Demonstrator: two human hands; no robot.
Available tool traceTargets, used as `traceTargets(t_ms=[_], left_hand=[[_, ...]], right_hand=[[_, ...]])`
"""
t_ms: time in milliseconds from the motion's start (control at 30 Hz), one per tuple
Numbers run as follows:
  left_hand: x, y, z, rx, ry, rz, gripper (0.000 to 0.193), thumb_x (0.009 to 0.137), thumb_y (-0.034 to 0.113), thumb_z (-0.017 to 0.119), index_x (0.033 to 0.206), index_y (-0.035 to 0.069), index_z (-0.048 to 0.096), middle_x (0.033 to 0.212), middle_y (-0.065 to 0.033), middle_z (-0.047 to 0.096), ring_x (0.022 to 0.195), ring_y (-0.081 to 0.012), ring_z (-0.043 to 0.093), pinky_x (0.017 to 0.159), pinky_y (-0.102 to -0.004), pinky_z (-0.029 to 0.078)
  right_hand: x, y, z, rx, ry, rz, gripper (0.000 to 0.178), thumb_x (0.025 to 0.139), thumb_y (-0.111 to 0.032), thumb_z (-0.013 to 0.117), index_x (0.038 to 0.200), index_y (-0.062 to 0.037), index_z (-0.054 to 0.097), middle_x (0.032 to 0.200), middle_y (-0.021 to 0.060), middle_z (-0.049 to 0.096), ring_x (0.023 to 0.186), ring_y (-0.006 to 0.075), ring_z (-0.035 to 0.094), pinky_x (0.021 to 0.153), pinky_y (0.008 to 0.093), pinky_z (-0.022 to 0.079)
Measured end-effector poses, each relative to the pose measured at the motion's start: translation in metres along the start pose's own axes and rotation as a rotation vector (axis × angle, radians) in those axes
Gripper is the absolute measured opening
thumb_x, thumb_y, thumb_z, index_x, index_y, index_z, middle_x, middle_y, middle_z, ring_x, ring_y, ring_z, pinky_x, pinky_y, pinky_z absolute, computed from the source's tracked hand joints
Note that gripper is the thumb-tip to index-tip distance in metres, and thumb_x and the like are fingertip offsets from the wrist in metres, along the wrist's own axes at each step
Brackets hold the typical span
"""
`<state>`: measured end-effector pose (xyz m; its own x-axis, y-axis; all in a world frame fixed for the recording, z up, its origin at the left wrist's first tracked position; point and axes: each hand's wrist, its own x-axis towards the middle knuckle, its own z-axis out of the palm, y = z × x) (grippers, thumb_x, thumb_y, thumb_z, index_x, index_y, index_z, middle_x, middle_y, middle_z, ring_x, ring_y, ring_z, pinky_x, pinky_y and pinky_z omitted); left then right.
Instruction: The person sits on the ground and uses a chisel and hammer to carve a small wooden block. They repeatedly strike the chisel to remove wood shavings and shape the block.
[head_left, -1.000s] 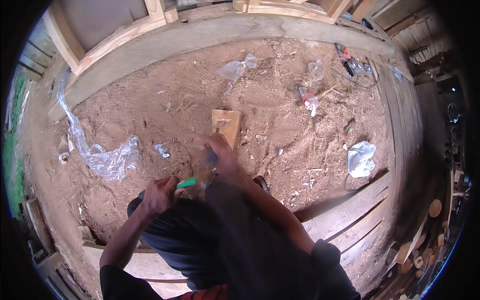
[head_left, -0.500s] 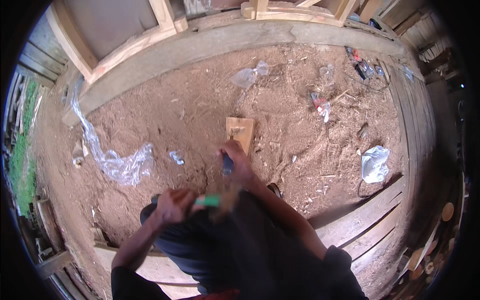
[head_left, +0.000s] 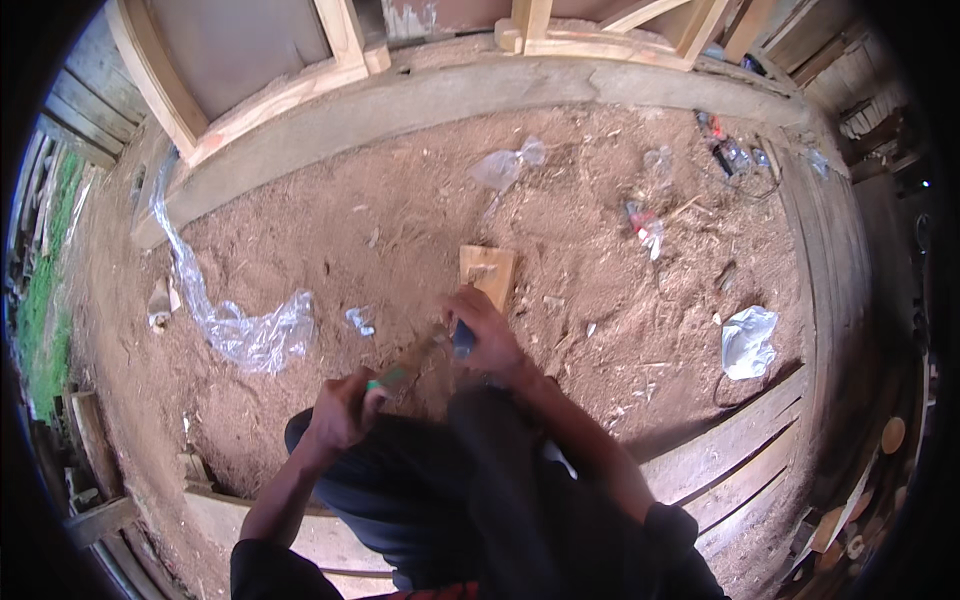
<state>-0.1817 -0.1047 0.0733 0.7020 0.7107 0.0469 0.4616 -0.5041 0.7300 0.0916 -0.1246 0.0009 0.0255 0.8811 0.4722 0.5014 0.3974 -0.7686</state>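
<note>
My left hand (head_left: 342, 408) is closed round a green-handled tool (head_left: 388, 380), its brownish head smeared by motion and pointing toward my right hand. My right hand (head_left: 488, 326) grips what looks like a chisel by its dark blue handle (head_left: 463, 338); the fingers hide its blade. Just beyond that hand lies a small wooden board (head_left: 502, 264) with a shallow rectangular recess cut in its face. The board's near end is covered by the right hand. My dark-clothed legs (head_left: 420, 500) are bent below both hands.
Shavings cover the dirt floor. Clear plastic sheeting (head_left: 250, 335) lies left, a clear bag (head_left: 505, 165) ahead, a white bag (head_left: 748, 342) right. A red-and-white item (head_left: 645, 230) and tools (head_left: 730, 150) lie farther right. Wooden frames (head_left: 280, 100) stand behind a long beam (head_left: 430, 95); slatted planks (head_left: 730, 430) lie near right.
The green-handled tool has swung up and away from my lap, with its head nearer the chisel handle. My right hand stays by the board; the whole view has shifted slightly.
</note>
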Motion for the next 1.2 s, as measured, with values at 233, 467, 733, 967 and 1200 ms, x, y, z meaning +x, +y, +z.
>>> traceTargets(t_ms=[233, 467, 733, 967, 1200], left_hand=[[-0.015, -0.008, -0.003, -0.390, 0.355, -0.460, 0.051, 0.107, 0.049, 0.038, 0.081, 0.006, 0.045, 0.057, 0.0035, 0.042, 0.050, -0.0037, 0.038, 0.044, -0.0258, 0.028], [-0.023, 0.000, -0.001, -0.516, 0.348, -0.479, 0.049, 0.107, 0.049, 0.040, 0.082, 0.008, 0.045, 0.059, 0.0056, 0.039, 0.051, -0.0034, 0.035, 0.045, -0.0245, 0.027], [-0.043, 0.029, 0.004, -0.598, 0.477, -0.516, 0.049, 0.105, 0.051, 0.043, 0.094, 0.004, 0.053, 0.062, 0.0050, 0.039, 0.053, -0.0027, 0.034, 0.047, -0.0229, 0.027], [-0.056, 0.029, 0.018, -0.828, 0.567, -0.582, 0.046, 0.105, 0.049, 0.044, 0.104, 0.004, 0.052, 0.058, 0.0051, 0.036, 0.044, -0.0036, 0.033, 0.039, -0.0211, 0.026], [-0.055, 0.023, 0.018, -0.816, 0.525, -0.517, 0.038, 0.105, 0.043, 0.049, 0.107, 0.006, 0.051, 0.059, 0.0059, 0.034, 0.042, -0.0022, 0.029, 0.036, -0.0204, 0.022]], right_hand=[[-0.008, 0.010, 0.025, 0.026, -0.508, 0.026, 0.018, 0.069, -0.017, 0.072, 0.079, -0.0101, 0.058, 0.082, 0.0090, 0.061, 0.082, 0.0301, 0.062, 0.083, 0.0415, 0.046], [-0.069, 0.037, 0.095, -0.277, -0.467, -0.115, 0.009, 0.081, -0.018, 0.064, 0.084, -0.0106, 0.060, 0.083, 0.0077, 0.061, 0.089, 0.0277, 0.060, 0.087, 0.0414, 0.044], [-0.019, -0.007, 0.041, -0.036, -0.050, -0.038, 0.016, 0.080, -0.006, 0.073, 0.092, -0.0055, 0.063, 0.079, 0.0091, 0.055, 0.077, 0.0303, 0.057, 0.083, 0.0419, 0.045], [0.002, -0.043, 0.036, 0.007, 0.016, 0.003, 0.025, 0.078, -0.001, 0.069, 0.100, -0.0045, 0.059, 0.093, 0.0125, 0.056, 0.092, 0.0345, 0.054, 0.086, 0.0443, 0.044], [0.005, -0.015, 0.043, 0.107, -0.059, 0.034, 0.030, 0.074, 0.002, 0.067, 0.100, -0.0054, 0.055, 0.096, 0.0127, 0.055, 0.099, 0.0358, 0.053, 0.092, 0.0466, 0.041]])
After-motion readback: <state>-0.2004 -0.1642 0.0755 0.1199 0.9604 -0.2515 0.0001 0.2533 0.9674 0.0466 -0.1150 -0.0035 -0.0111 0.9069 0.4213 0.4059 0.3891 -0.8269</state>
